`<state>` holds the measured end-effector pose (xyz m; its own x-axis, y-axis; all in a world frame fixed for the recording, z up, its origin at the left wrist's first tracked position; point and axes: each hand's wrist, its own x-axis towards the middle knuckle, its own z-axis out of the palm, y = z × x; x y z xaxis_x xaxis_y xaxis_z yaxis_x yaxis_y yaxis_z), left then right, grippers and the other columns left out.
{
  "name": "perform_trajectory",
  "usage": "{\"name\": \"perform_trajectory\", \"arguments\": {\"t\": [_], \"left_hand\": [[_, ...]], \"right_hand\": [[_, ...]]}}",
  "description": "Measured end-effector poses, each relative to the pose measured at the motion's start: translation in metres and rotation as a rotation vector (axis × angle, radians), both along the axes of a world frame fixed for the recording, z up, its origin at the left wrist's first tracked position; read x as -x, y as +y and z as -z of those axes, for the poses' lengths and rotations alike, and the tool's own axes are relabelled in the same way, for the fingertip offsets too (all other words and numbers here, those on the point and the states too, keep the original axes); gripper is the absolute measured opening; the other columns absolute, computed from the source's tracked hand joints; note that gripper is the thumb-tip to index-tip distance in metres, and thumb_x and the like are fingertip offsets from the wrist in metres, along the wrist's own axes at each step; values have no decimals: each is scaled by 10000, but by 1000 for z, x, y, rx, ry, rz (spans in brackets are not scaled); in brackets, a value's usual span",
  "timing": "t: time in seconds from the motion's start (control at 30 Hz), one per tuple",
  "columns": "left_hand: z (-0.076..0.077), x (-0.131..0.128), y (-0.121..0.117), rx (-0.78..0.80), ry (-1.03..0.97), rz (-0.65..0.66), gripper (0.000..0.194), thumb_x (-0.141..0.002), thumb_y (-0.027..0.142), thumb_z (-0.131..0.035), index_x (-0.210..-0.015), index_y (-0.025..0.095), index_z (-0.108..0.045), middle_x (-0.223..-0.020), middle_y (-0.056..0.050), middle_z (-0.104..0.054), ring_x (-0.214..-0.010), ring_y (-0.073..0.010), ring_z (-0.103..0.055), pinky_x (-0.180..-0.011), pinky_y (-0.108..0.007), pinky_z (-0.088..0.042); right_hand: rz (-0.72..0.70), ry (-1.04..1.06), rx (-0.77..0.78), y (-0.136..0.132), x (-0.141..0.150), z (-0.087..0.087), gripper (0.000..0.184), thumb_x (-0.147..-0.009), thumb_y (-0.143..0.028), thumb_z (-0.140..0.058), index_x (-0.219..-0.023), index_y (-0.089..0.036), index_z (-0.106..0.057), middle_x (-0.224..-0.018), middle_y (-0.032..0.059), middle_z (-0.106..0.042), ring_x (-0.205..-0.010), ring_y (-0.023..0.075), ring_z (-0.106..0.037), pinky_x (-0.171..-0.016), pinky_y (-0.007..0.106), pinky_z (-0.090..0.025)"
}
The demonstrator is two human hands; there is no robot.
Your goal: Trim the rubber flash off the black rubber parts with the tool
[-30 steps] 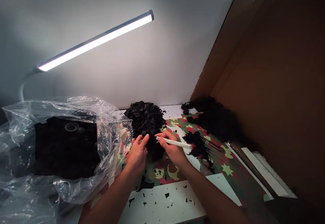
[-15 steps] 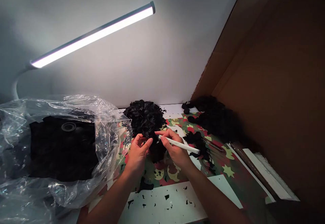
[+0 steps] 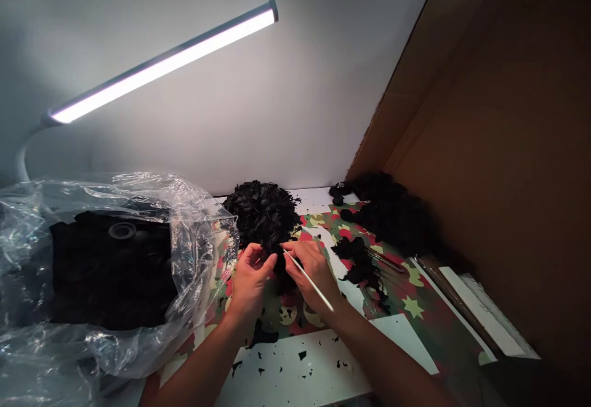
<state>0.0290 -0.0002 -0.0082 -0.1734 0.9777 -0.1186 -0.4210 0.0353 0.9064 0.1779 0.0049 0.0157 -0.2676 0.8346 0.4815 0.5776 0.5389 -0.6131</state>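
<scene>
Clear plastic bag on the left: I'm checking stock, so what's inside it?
Inside the plastic bag, black material shows, with a ring-shaped item on top; anything underneath is covered.

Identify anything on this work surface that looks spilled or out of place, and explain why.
Small black scraps lie scattered across the white surface in the foreground; they look strayed, since the heap of black flakes sits farther back.

Hands (image 3: 248, 279) (image 3: 316, 274) adjacent (fingers (image 3: 252, 251) bent), forearms (image 3: 203, 351) (image 3: 376, 348) converging
</scene>
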Motion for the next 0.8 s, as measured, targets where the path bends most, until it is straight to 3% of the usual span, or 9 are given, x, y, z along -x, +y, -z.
{"name": "perform_trajectory", "arguments": {"t": [0.13, 0.23, 0.3, 0.4, 0.5, 0.63, 0.7, 0.8], "left_hand": [[-3, -1, -1, 19, -103, -45, 410, -600, 300, -903, -891, 217, -626, -840, 18, -688, -791, -136, -662, -741, -234, -536], [-10, 5, -2, 15, -239, -19, 387, -652, 271, -858, -957, 236, -623, -952, -20, -731, -953, -196, -699, -852, -311, -559], [-15, 10, -2, 25, -310, 40, 362, -682, 221, -799, -999, 232, -624, -995, -48, -744, -1014, -226, -698, -890, -356, -554], [-18, 15, -2, 112, -412, 137, 340, -635, 122, -681, -965, 193, -647, -948, -70, -742, -976, -254, -704, -875, -398, -560], [-17, 15, -2, 172, -527, 145, 336, -603, 133, -636, -934, 162, -686, -854, -71, -718, -882, -256, -705, -846, -423, -566], [-17, 9, -3, 173, -507, 131, 335, -782, 442, -723, -959, 158, -710, -800, -60, -702, -782, -214, -684, -817, -393, -564], [-17, 5, -4, 128, -403, 97, 483, -760, 602, -745, -958, 163, -713, -825, -63, -717, -833, -226, -689, -836, -381, -554], [-14, 1, -6, 46, -262, 85, 621, -695, 689, -761, -1044, 179, -707, -940, -85, -746, -995, -271, -684, -902, -386, -524]], "right_hand": [[172, -134, -30, 13, -16, 8, 198, -988, -155, -417, -992, -203, -609, -913, 57, -717, -873, 219, -653, -868, 373, -384], [334, -218, 44, 27, -42, 10, 209, -938, -152, -433, -784, -207, -562, -765, 38, -690, -741, 207, -621, -821, 365, -377], [379, -169, 128, 33, -56, 9, 173, -889, -165, -468, -755, -212, -567, -745, 24, -694, -701, 197, -610, -797, 351, -402], [296, 31, 225, 33, -58, 3, 140, -872, -250, -512, -789, -216, -618, -874, 36, -737, -758, 204, -642, -741, 328, -456], [164, 232, 215, 22, -39, -8, 217, -907, -328, -537, -735, -216, -610, -1018, 57, -748, -863, 219, -671, -767, 337, -492], [-4, 306, 287, 3, -11, -21, 157, -939, -318, -561, -867, -227, -666, -986, 37, -763, -839, 205, -682, -756, 327, -508], [-69, 334, 304, -3, -2, -27, 138, -946, -295, -565, -867, -230, -658, -1035, 33, -763, -879, 200, -697, -781, 324, -519], [-147, 391, 276, -9, 5, -32, 179, -944, -260, -572, -772, -224, -608, -1125, 37, -753, -1005, 209, -703, -866, 329, -524]]}}
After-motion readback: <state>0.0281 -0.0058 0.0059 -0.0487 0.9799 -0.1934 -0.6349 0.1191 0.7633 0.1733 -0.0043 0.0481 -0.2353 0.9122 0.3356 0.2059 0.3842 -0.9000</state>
